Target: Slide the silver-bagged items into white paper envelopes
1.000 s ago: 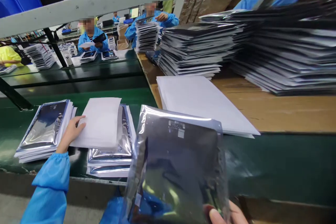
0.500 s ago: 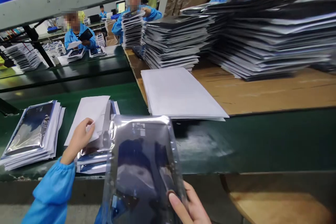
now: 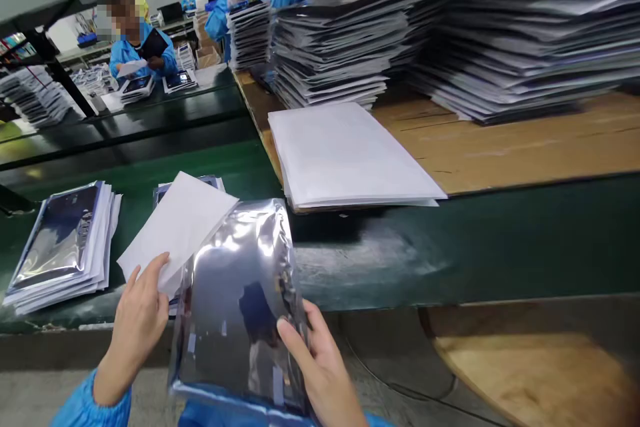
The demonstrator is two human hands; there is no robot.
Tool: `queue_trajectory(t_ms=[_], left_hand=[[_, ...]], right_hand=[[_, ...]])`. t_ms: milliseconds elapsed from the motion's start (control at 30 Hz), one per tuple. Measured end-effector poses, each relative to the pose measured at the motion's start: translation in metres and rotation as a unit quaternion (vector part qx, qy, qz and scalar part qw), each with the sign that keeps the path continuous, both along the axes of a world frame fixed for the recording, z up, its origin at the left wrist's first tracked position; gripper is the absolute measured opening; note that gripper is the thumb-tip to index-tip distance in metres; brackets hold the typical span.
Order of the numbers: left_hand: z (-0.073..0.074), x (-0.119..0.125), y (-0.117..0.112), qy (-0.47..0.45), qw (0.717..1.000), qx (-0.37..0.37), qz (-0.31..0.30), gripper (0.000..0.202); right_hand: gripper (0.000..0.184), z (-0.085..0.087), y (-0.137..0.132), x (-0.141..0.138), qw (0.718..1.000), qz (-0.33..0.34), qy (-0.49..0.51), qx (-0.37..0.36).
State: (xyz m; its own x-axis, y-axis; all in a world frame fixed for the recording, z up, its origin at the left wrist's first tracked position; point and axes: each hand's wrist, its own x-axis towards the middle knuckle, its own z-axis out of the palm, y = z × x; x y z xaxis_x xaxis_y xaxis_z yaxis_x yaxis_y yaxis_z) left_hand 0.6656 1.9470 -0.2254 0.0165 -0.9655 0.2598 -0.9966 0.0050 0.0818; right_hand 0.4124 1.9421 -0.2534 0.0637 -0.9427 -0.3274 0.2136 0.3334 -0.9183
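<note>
- Silver antistatic bag (image 3: 235,293) is held low at centre frame, over the near edge of the green belt (image 3: 450,247), tilted with its mouth toward 12 o'clock.
- Right hand (image 3: 320,367) is closed on the bag's lower right edge: thumb on the front face, remaining fingers hidden behind the bag.
- White sheet (image 3: 175,230) is pinched at its near corner by the left hand (image 3: 137,320), thumb on top; the sheet's right edge is overlapped by the bag's upper left.
- A low pile of bagged units (image 3: 187,183) is partly covered by the sheet, at 11 o'clock from the bag.
- A second pile of bagged units with white sheets (image 3: 63,247) is seen at 9 o'clock, well apart from the left hand.
- A stack of white sheets (image 3: 345,153) lies at 1 o'clock on the wooden bench (image 3: 525,147).
- Tall stacks of dark packs (image 3: 475,33) are seen at 1–2 o'clock behind it.
- Other workers in blue coats (image 3: 140,53) are seen at 11 o'clock, far back.
</note>
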Motion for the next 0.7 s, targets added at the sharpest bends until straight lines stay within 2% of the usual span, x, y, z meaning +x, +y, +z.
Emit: queue_trajectory(t_ms=[67, 133, 267, 300, 367, 500, 700], left_hand=[[-0.01, 0.002, 0.012, -0.004, 1.0, -0.022, 0.006, 0.059], [-0.019, 0.004, 0.023, 0.013, 0.998, -0.052, 0.045, 0.054], [-0.032, 0.006, 0.042, 0.064, 0.978, -0.099, 0.171, 0.018], [-0.035, 0.006, 0.045, 0.079, 0.974, -0.099, 0.189, 0.02], [-0.04, 0.005, 0.05, 0.116, 0.968, -0.099, 0.199, 0.024], [-0.048, 0.001, 0.053, 0.188, 0.952, -0.132, 0.202, 0.014], [-0.055, -0.006, 0.052, 0.321, 0.918, -0.154, 0.176, 0.012]], right_hand=[[0.046, -0.001, -0.011, 0.008, 0.999, 0.008, -0.034, 0.028], [0.049, 0.0, -0.02, 0.018, 0.997, -0.014, -0.06, 0.04], [0.048, 0.0, -0.026, 0.034, 0.991, -0.036, -0.111, 0.063], [0.048, -0.002, -0.025, 0.037, 0.99, -0.042, -0.117, 0.071], [0.048, -0.006, -0.023, 0.04, 0.988, -0.057, -0.118, 0.088], [0.053, -0.015, -0.021, 0.043, 0.984, -0.077, -0.113, 0.115], [0.049, -0.016, -0.025, 0.049, 0.982, -0.087, -0.126, 0.108]])
